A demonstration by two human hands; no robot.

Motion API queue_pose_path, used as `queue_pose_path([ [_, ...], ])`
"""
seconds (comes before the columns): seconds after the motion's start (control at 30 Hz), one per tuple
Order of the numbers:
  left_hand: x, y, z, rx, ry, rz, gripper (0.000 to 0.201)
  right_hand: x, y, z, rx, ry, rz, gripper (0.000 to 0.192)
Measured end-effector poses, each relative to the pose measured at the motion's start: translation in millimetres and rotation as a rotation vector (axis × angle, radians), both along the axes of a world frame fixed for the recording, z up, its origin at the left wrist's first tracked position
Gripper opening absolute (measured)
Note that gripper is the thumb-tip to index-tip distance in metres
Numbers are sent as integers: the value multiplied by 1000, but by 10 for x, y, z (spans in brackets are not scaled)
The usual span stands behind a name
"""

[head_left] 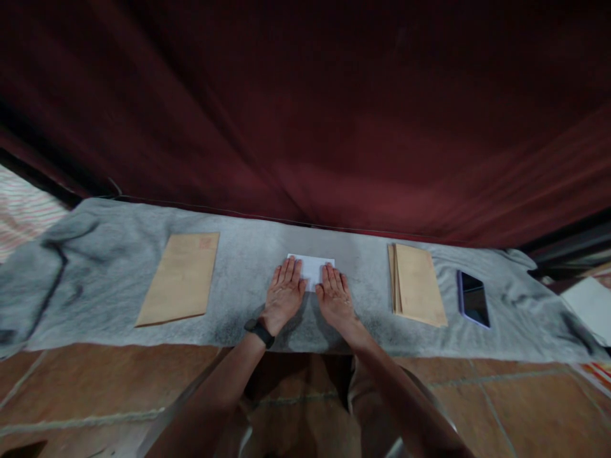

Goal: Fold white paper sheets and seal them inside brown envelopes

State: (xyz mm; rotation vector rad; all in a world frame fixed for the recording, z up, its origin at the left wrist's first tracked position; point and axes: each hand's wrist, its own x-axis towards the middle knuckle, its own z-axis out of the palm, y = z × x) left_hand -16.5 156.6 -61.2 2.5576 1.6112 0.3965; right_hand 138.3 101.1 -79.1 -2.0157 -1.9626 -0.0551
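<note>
A small white sheet of paper (311, 267) lies on the grey cloth in the middle. My left hand (285, 289) rests flat on its left side, fingers stretched forward; a dark watch is on that wrist. On the paper's right side my right hand (335, 292) lies flat too, palm down. The fingers hide both side edges of the sheet, and I cannot tell whether it is folded. Off to the left is a brown paper envelope (184, 277) with a red stamp mark. To the right sits a small stack of brown envelopes (420, 283).
The grey cloth (248, 267) covers a long low surface. A phone (474, 298) lies right of the envelope stack. Dark red fabric (305, 127) hangs behind the far edge. White paper (589, 305) is at the far right, and tiled floor (119, 381) lies below.
</note>
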Motion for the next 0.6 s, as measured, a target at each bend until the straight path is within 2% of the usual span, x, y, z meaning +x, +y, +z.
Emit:
queue_pose_path([
  [0.2, -12, 0, -23, 31, 7, -11, 59, 153, -48, 13, 2, 15, -16, 54],
  [0.37, -4, -8, -10, 41, -4, -9, 60, 116, 133, 152, 21, 62, -35, 52],
  [0.47, 3, -14, 14, 28, 13, -13, 59, 18, 257, 196, 6, 87, 83, 53],
  [0.6, 15, -34, 43, -10, 50, -15, 58, -84, 312, 151, -51, 73, 219, 53],
])
